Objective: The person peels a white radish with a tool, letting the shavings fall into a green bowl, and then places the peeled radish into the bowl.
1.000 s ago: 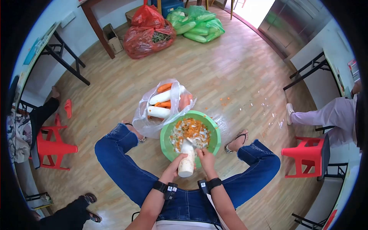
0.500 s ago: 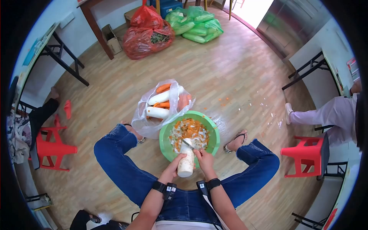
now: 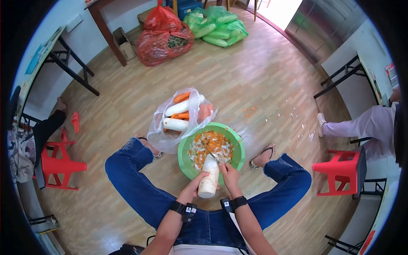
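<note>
Wood-look floor (image 3: 272,85), pale walls (image 3: 91,36), red stools (image 3: 340,170) at both sides, metal door (image 3: 316,27), bright doorway (image 3: 280,12)

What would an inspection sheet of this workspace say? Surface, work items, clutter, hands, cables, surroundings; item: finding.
Surface: wood-look floor, orange and white scraps scattered on it.
Work items: white radish tilted over the green basin, which holds orange and white peelings; clear plastic bag of carrots and white radishes beside it.
Clutter: red bag and green bags beyond, on the floor.
Hands: left hand grips the radish; right hand holds a thin bladed tool at its far end, exact type unclear.
Cables: thin dark loop by the left forearm, possibly a cord; source hidden.
Surroundings: red stools at both sides; other people's legs left and right.
</note>
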`<state>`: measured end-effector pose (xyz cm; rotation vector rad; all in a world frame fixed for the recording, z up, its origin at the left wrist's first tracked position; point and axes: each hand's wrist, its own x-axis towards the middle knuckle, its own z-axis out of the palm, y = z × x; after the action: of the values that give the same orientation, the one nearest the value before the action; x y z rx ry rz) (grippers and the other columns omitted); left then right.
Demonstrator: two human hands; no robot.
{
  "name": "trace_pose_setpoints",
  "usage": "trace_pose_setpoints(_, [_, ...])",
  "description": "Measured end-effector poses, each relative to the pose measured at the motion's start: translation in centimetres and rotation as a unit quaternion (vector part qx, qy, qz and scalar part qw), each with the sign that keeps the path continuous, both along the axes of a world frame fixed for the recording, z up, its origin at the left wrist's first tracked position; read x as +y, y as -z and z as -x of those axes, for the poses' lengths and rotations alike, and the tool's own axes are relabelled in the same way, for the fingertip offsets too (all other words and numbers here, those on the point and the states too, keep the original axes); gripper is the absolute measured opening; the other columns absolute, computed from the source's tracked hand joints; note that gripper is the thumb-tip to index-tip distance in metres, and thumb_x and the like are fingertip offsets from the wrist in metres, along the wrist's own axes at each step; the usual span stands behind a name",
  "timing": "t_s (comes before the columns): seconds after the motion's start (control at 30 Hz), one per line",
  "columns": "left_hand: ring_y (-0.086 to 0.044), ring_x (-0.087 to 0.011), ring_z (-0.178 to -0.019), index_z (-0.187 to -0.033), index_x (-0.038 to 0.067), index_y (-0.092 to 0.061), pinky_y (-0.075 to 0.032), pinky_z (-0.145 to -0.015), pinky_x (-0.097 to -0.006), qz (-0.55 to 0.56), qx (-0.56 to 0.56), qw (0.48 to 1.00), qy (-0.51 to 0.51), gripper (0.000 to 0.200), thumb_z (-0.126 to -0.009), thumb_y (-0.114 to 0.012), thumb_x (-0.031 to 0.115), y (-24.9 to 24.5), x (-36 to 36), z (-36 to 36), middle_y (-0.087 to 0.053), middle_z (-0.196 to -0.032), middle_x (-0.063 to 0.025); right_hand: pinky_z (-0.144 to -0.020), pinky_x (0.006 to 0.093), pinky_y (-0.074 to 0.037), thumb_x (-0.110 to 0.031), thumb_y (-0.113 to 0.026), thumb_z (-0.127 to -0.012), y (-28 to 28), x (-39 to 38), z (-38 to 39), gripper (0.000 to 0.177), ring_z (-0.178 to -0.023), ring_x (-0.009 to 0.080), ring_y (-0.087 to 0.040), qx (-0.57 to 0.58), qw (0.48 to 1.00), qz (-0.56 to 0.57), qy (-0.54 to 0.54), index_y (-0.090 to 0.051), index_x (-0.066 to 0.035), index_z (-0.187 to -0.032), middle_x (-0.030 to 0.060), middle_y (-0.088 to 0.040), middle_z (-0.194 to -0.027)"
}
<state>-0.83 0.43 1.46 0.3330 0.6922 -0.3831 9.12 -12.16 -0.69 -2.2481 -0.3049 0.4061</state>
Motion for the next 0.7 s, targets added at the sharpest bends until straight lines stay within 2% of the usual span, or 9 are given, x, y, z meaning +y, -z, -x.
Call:
trace_pose_setpoints(0.07, [-0.06, -0.0338, -0.08, -0.117, -0.001, -0.038, -0.051, -0.071, -0.0418, 0.004, -0.002, 1.0, 0.009, 0.05, -0.08, -0.046, 0.031, 0.0, -0.3, -0.2, -0.056, -0.094, -0.024, -0.045, 0.0382, -0.037, -0.044, -0.053, -0.079, -0.1, -0.3, -0.3, 0.041, -0.049, 0.0296, -0.052, -0.006, 1.0, 0.002, 0.007, -0.052, -0.006, -0.064, 0.0127, -0.052, -0.052])
trace_pose_setpoints(0.13, [-0.06, -0.0335, -0.079, -0.117, -0.001, -0.037, -0.051, -0.071, -0.0413, -0.008, -0.002, 1.0, 0.008, 0.05, -0.08, -0.046, 0.032, 0.2, -0.2, -0.1, -0.056, -0.094, -0.0243, -0.044, 0.0335, -0.037, -0.035, -0.056, -0.08, 0.2, -0.3, -0.2, 0.033, -0.046, 0.0246, -0.051, -0.016, 0.999, 0.037, -0.005, -0.055, -0.005, -0.066, 0.0109, -0.052, -0.052])
trace_pose_setpoints(0.33, [-0.06, -0.034, -0.08, -0.118, -0.002, -0.036, -0.051, -0.072, -0.0416, -0.026, -0.007, 1.0, 0.008, 0.052, -0.08, -0.046, 0.033, 0.1, -0.1, -0.1, -0.055, -0.095, -0.0248, -0.043, 0.0345, -0.036, -0.037, -0.055, -0.079, -1.2, -0.1, 0.2, 0.034, -0.045, 0.024, -0.051, -0.02, 0.998, 0.033, -0.042, -0.055, -0.007, -0.065, 0.0094, -0.051, -0.05])
trace_pose_setpoints(0.47, [-0.06, -0.0343, -0.081, -0.118, -0.002, -0.036, -0.051, -0.072, -0.0419, -0.015, -0.012, 1.0, 0.015, 0.053, -0.08, -0.046, 0.033, 0.3, -0.2, 0.0, -0.055, -0.096, -0.025, -0.043, 0.0349, -0.036, -0.038, -0.055, -0.079, 0.5, -0.1, 0.1, 0.035, -0.045, 0.024, -0.051, -0.025, 1.0, 0.004, -0.005, -0.055, -0.007, -0.064, 0.0089, -0.051, -0.05])
trace_pose_setpoints(0.53, [-0.06, -0.0345, -0.081, -0.119, -0.002, -0.035, -0.051, -0.072, -0.0418, -0.012, -0.007, 1.0, 0.021, 0.053, -0.08, -0.046, 0.033, 0.5, -0.3, -0.2, -0.055, -0.095, -0.0254, -0.044, 0.0349, -0.037, -0.038, -0.056, -0.079, 0.6, -0.2, -0.1, 0.034, -0.046, 0.0248, -0.051, -0.053, 0.998, 0.043, -0.009, -0.056, -0.007, -0.065, 0.0094, -0.052, -0.05])
trace_pose_setpoints(0.7, [-0.06, -0.0349, -0.081, -0.12, -0.002, -0.034, -0.051, -0.072, -0.0415, -0.004, 0.0, 1.0, 0.015, 0.054, -0.08, -0.046, 0.032, 0.4, -0.3, 0.0, -0.055, -0.095, -0.0258, -0.046, 0.0366, -0.038, -0.038, -0.053, -0.08, 1.8, -0.1, -0.3, 0.035, -0.049, 0.028, -0.053, -0.032, 0.998, 0.051, 0.013, -0.056, -0.006, -0.066, 0.0119, -0.053, -0.053])
